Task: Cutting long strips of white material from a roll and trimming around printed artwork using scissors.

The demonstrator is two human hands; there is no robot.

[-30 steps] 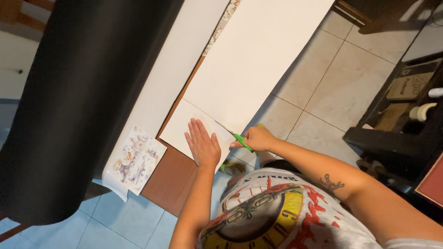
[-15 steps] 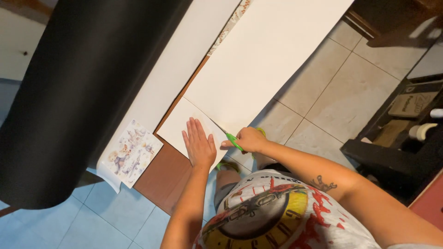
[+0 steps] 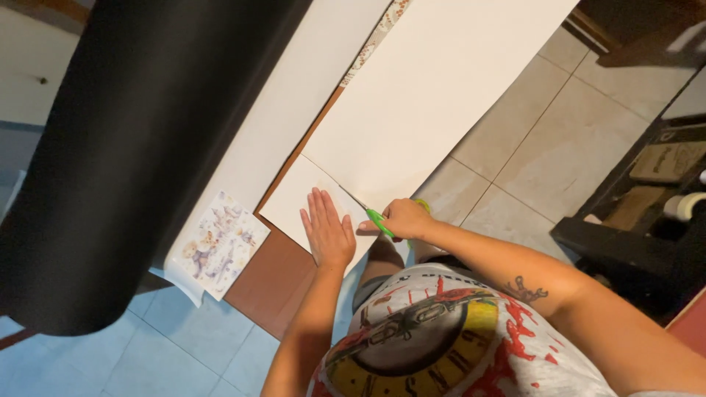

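Centrally, grip: right hand [image 3: 406,217] curled tight round the green-handled scissors [image 3: 376,218], fingers through the handles.
Blades: thin and pale, pointing up-left along a cut line in the large white paperboard sheet [image 3: 434,95]; whether they stand apart or together cannot be told.
Left hand: left hand [image 3: 328,234] lies flat, fingers spread, pressing the cut-off corner of the sheet just beside the scissors; it holds nothing.
Hidden: the far handle loop sits behind the right hand's knuckles; the sheet runs off the top edge.
Surface: brown wooden tabletop [image 3: 273,272], mostly covered; a wide black roll [image 3: 147,147] lies along its left side, with a small printed pastel picture sheet [image 3: 217,244] near the table corner.
Room: beige floor tiles [image 3: 544,147] at right, blue tiles [image 3: 184,345] below.
Containers: dark shelf unit [image 3: 647,228] at right holds flat packets and a roll of tape [image 3: 687,206], partly cut off.
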